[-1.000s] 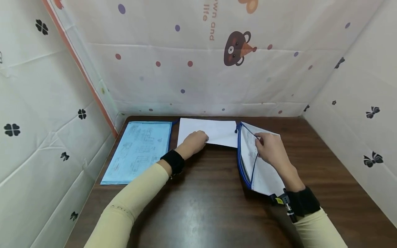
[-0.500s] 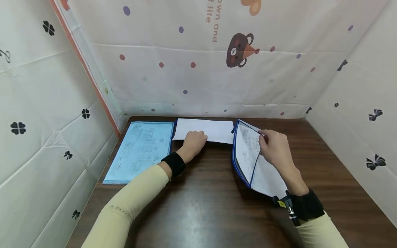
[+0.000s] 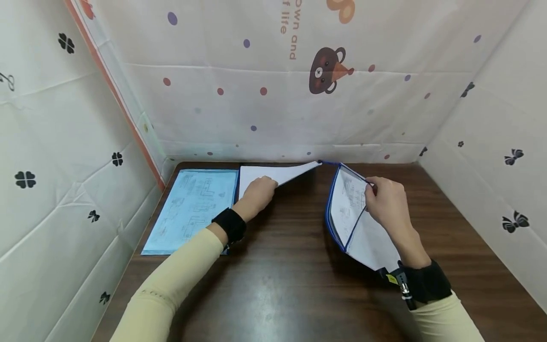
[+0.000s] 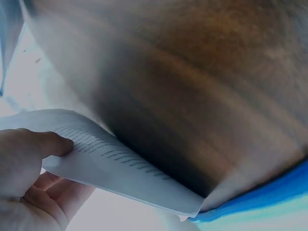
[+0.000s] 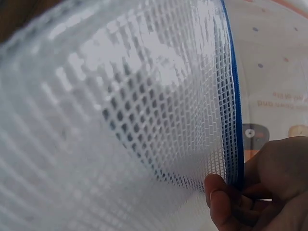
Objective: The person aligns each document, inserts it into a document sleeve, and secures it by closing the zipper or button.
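My left hand (image 3: 258, 194) pinches the near edge of white paper (image 3: 262, 171) at the back of the table. The left wrist view shows the thumb on the printed side of the paper (image 4: 120, 154), the fingers beneath, and the sheet bending. At the right, my right hand (image 3: 388, 202) pinches the blue zippered edge of a mesh zipper pouch (image 3: 371, 247), holding its mouth apart. Printed papers (image 3: 347, 197) show inside it. The pouch's clear mesh (image 5: 130, 120) fills much of the right wrist view, with fingertips (image 5: 221, 202) at its blue edge.
A light blue sheet with technical drawings (image 3: 198, 204) lies at the left of the brown wooden table (image 3: 273, 285), its right side edged dark blue. Patterned cloth walls (image 3: 282, 114) enclose the table's back and sides. Black bands circle both wrists.
The left hand has moved slightly left with the paper, whose right part now lifts and bends. The right hand has drawn the pouch's edge rightward, widening its mouth.
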Action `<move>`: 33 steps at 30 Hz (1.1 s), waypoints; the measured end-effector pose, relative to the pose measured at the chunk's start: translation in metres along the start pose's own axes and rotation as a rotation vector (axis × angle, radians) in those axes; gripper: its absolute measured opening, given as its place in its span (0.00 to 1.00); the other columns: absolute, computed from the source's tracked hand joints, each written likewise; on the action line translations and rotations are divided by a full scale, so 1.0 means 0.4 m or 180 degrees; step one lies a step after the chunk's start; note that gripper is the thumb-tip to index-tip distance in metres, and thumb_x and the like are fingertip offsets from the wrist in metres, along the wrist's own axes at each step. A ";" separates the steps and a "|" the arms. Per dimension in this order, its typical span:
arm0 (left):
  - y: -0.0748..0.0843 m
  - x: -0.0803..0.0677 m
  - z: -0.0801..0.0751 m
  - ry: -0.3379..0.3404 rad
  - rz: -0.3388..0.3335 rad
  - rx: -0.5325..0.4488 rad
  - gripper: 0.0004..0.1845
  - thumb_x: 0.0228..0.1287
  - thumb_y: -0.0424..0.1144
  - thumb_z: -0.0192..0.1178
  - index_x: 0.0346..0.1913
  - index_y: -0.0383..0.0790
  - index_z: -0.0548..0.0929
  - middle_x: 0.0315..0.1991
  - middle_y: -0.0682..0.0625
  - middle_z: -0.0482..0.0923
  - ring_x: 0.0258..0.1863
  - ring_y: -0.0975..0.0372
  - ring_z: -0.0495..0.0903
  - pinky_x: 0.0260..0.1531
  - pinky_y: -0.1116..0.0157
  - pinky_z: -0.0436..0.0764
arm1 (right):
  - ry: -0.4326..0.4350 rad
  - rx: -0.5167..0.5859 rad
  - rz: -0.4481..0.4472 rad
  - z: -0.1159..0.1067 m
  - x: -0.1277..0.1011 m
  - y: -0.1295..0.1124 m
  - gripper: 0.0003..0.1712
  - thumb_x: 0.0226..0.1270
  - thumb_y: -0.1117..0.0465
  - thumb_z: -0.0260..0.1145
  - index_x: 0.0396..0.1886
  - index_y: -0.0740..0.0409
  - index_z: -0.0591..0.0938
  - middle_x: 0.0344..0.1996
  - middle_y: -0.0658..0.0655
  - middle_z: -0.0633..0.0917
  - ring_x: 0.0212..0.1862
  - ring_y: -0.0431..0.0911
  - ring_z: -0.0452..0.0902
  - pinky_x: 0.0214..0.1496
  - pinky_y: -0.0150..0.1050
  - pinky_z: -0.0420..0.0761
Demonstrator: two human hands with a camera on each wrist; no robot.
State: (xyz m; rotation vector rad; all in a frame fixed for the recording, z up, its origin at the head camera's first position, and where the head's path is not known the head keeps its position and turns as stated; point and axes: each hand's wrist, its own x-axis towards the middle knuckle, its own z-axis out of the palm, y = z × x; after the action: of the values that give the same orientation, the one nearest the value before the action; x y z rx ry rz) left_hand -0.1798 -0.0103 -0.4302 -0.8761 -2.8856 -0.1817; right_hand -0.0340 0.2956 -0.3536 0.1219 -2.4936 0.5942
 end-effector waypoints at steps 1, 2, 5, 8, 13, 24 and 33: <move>-0.002 -0.003 -0.009 0.0048 0.0017 -0.0038 0.12 0.81 0.30 0.55 0.53 0.39 0.90 0.45 0.46 0.88 0.39 0.61 0.87 0.38 0.65 0.87 | -0.0011 -0.0012 0.0018 0.002 0.001 0.005 0.15 0.73 0.74 0.59 0.50 0.82 0.84 0.30 0.74 0.87 0.18 0.49 0.76 0.16 0.34 0.68; -0.003 -0.006 -0.017 0.0124 0.0047 -0.0061 0.13 0.82 0.30 0.55 0.53 0.39 0.90 0.44 0.46 0.88 0.38 0.61 0.87 0.38 0.65 0.87 | -0.0025 -0.0030 0.0030 0.003 0.001 0.010 0.15 0.73 0.74 0.58 0.51 0.82 0.84 0.30 0.74 0.87 0.18 0.50 0.76 0.16 0.34 0.68; -0.006 -0.015 -0.048 0.0403 0.0168 -0.0196 0.11 0.81 0.32 0.57 0.52 0.37 0.90 0.42 0.45 0.89 0.37 0.60 0.88 0.36 0.64 0.87 | -0.0105 -0.0083 0.0052 0.010 0.002 0.022 0.15 0.73 0.74 0.59 0.50 0.83 0.84 0.31 0.75 0.87 0.19 0.52 0.77 0.18 0.37 0.70; -0.012 -0.022 -0.078 0.0708 0.0278 -0.0431 0.10 0.80 0.33 0.59 0.52 0.36 0.90 0.42 0.45 0.89 0.38 0.58 0.88 0.36 0.63 0.87 | -0.0221 -0.0137 0.0051 0.017 0.002 0.032 0.14 0.74 0.72 0.60 0.50 0.82 0.84 0.33 0.75 0.87 0.23 0.55 0.79 0.21 0.41 0.75; -0.029 -0.032 -0.111 0.1199 0.0340 -0.1006 0.10 0.80 0.35 0.61 0.54 0.37 0.90 0.45 0.45 0.90 0.42 0.57 0.89 0.42 0.61 0.87 | -0.0405 -0.0171 0.0072 0.027 0.004 0.038 0.14 0.75 0.71 0.61 0.51 0.80 0.85 0.35 0.75 0.87 0.27 0.58 0.82 0.29 0.52 0.84; -0.077 -0.052 -0.115 0.1061 0.0210 -0.3433 0.16 0.80 0.44 0.63 0.60 0.38 0.88 0.50 0.43 0.90 0.38 0.57 0.89 0.38 0.62 0.86 | -0.0554 -0.0233 0.0081 0.043 0.009 0.049 0.15 0.76 0.70 0.60 0.51 0.80 0.84 0.34 0.74 0.87 0.29 0.60 0.83 0.31 0.55 0.86; -0.095 -0.077 -0.006 -0.0719 -0.0953 -0.4197 0.20 0.81 0.40 0.61 0.68 0.35 0.79 0.52 0.43 0.86 0.49 0.54 0.87 0.49 0.59 0.86 | -0.0560 -0.0201 0.0063 0.058 0.007 0.042 0.15 0.75 0.70 0.61 0.51 0.80 0.85 0.37 0.76 0.87 0.30 0.60 0.85 0.33 0.56 0.88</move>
State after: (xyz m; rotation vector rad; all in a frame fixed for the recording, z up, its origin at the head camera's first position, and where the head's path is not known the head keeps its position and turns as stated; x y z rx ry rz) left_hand -0.1754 -0.0590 -0.4354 -0.5041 -2.7874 -2.2553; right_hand -0.0518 0.3008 -0.3757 0.1304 -2.6839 0.5326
